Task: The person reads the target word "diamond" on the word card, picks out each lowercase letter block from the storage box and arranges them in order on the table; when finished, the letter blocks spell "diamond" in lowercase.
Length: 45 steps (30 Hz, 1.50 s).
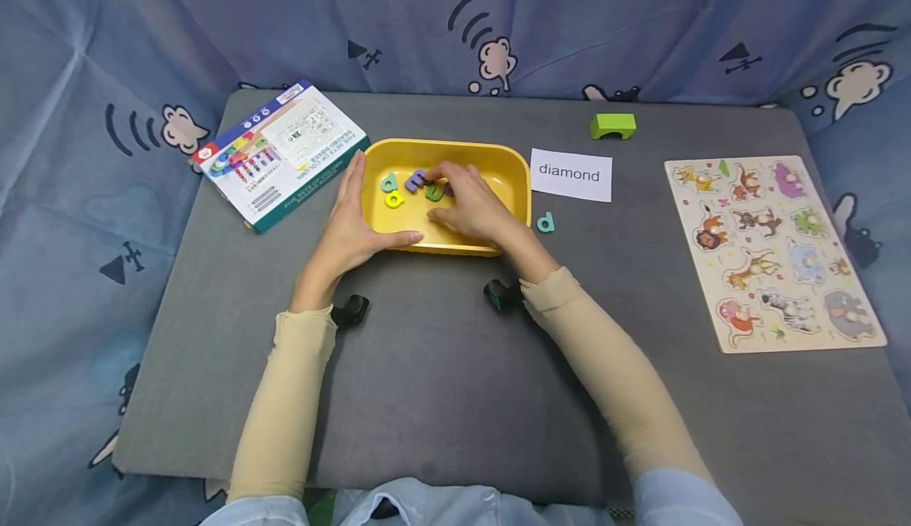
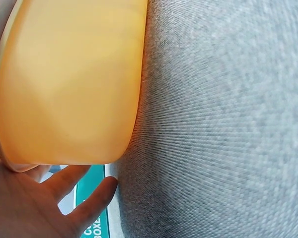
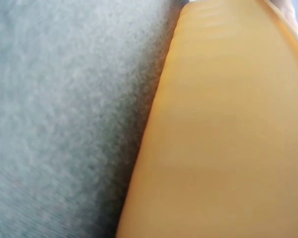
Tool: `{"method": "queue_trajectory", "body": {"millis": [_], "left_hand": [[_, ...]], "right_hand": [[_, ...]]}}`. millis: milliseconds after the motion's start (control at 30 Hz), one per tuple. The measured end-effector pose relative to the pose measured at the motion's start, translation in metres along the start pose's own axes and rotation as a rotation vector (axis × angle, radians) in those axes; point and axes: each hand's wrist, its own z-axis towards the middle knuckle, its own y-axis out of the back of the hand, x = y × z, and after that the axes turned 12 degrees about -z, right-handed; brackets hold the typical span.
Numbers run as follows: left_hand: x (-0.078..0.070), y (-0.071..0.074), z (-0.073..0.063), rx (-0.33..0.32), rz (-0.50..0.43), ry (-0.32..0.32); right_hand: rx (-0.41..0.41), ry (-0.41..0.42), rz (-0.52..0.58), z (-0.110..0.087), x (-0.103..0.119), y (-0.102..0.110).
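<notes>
A yellow tray (image 1: 512, 241) stands on the grey table, with several letter pieces inside. My left hand (image 1: 349, 225) rests against its near left corner, thumb over the front rim and fingers stretched along the left end. In the left wrist view, spread fingers (image 2: 92, 203) reach past the tray wall. My right hand (image 1: 473, 202) is over the tray, thumb and forefinger apart around a green letter (image 1: 434, 193). Close by lie a purple m (image 1: 415, 181), a teal letter (image 1: 388, 183) and a yellow letter (image 1: 395, 200). Another purple letter (image 1: 448, 189) is partly hidden under that hand.
A card reading "diamond" (image 1: 572, 175) lies right of the tray, a teal d (image 1: 546, 222) below it. A printed box (image 1: 285, 154) sits at the back left. Farther right are a green arch block (image 1: 613, 125) and an animal puzzle board (image 1: 776, 257).
</notes>
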Motion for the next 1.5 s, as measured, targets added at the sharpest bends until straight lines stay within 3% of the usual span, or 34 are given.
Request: {"method": "queue_trajectory", "body": {"millis": [167, 600, 867, 1100, 1367, 1500], "left_hand": [[0.0, 0.0, 0.0, 0.003, 0.002, 0.008], [0.001, 0.0, 0.0, 0.0, 0.006, 0.008], [0.0, 0.0, 0.0, 0.0, 0.004, 0.003], [0.001, -0.001, -0.001, 0.001, 0.002, -0.004], [0.001, -0.001, -0.001, -0.003, 0.001, -0.005], [0.001, -0.001, -0.001, -0.006, 0.0, -0.002]], "right_hand": [[-0.005, 0.042, -0.023, 0.005, -0.001, -0.002], [-0.064, 0.063, -0.228, 0.012, 0.008, -0.006], [-0.067, 0.048, -0.236, 0.011, 0.007, -0.009], [-0.087, 0.027, -0.159, 0.008, 0.007, -0.009], [-0.213, 0.081, 0.079, 0.005, 0.005, -0.002], [-0.24, 0.045, 0.181, 0.0, 0.006, 0.004]]}}
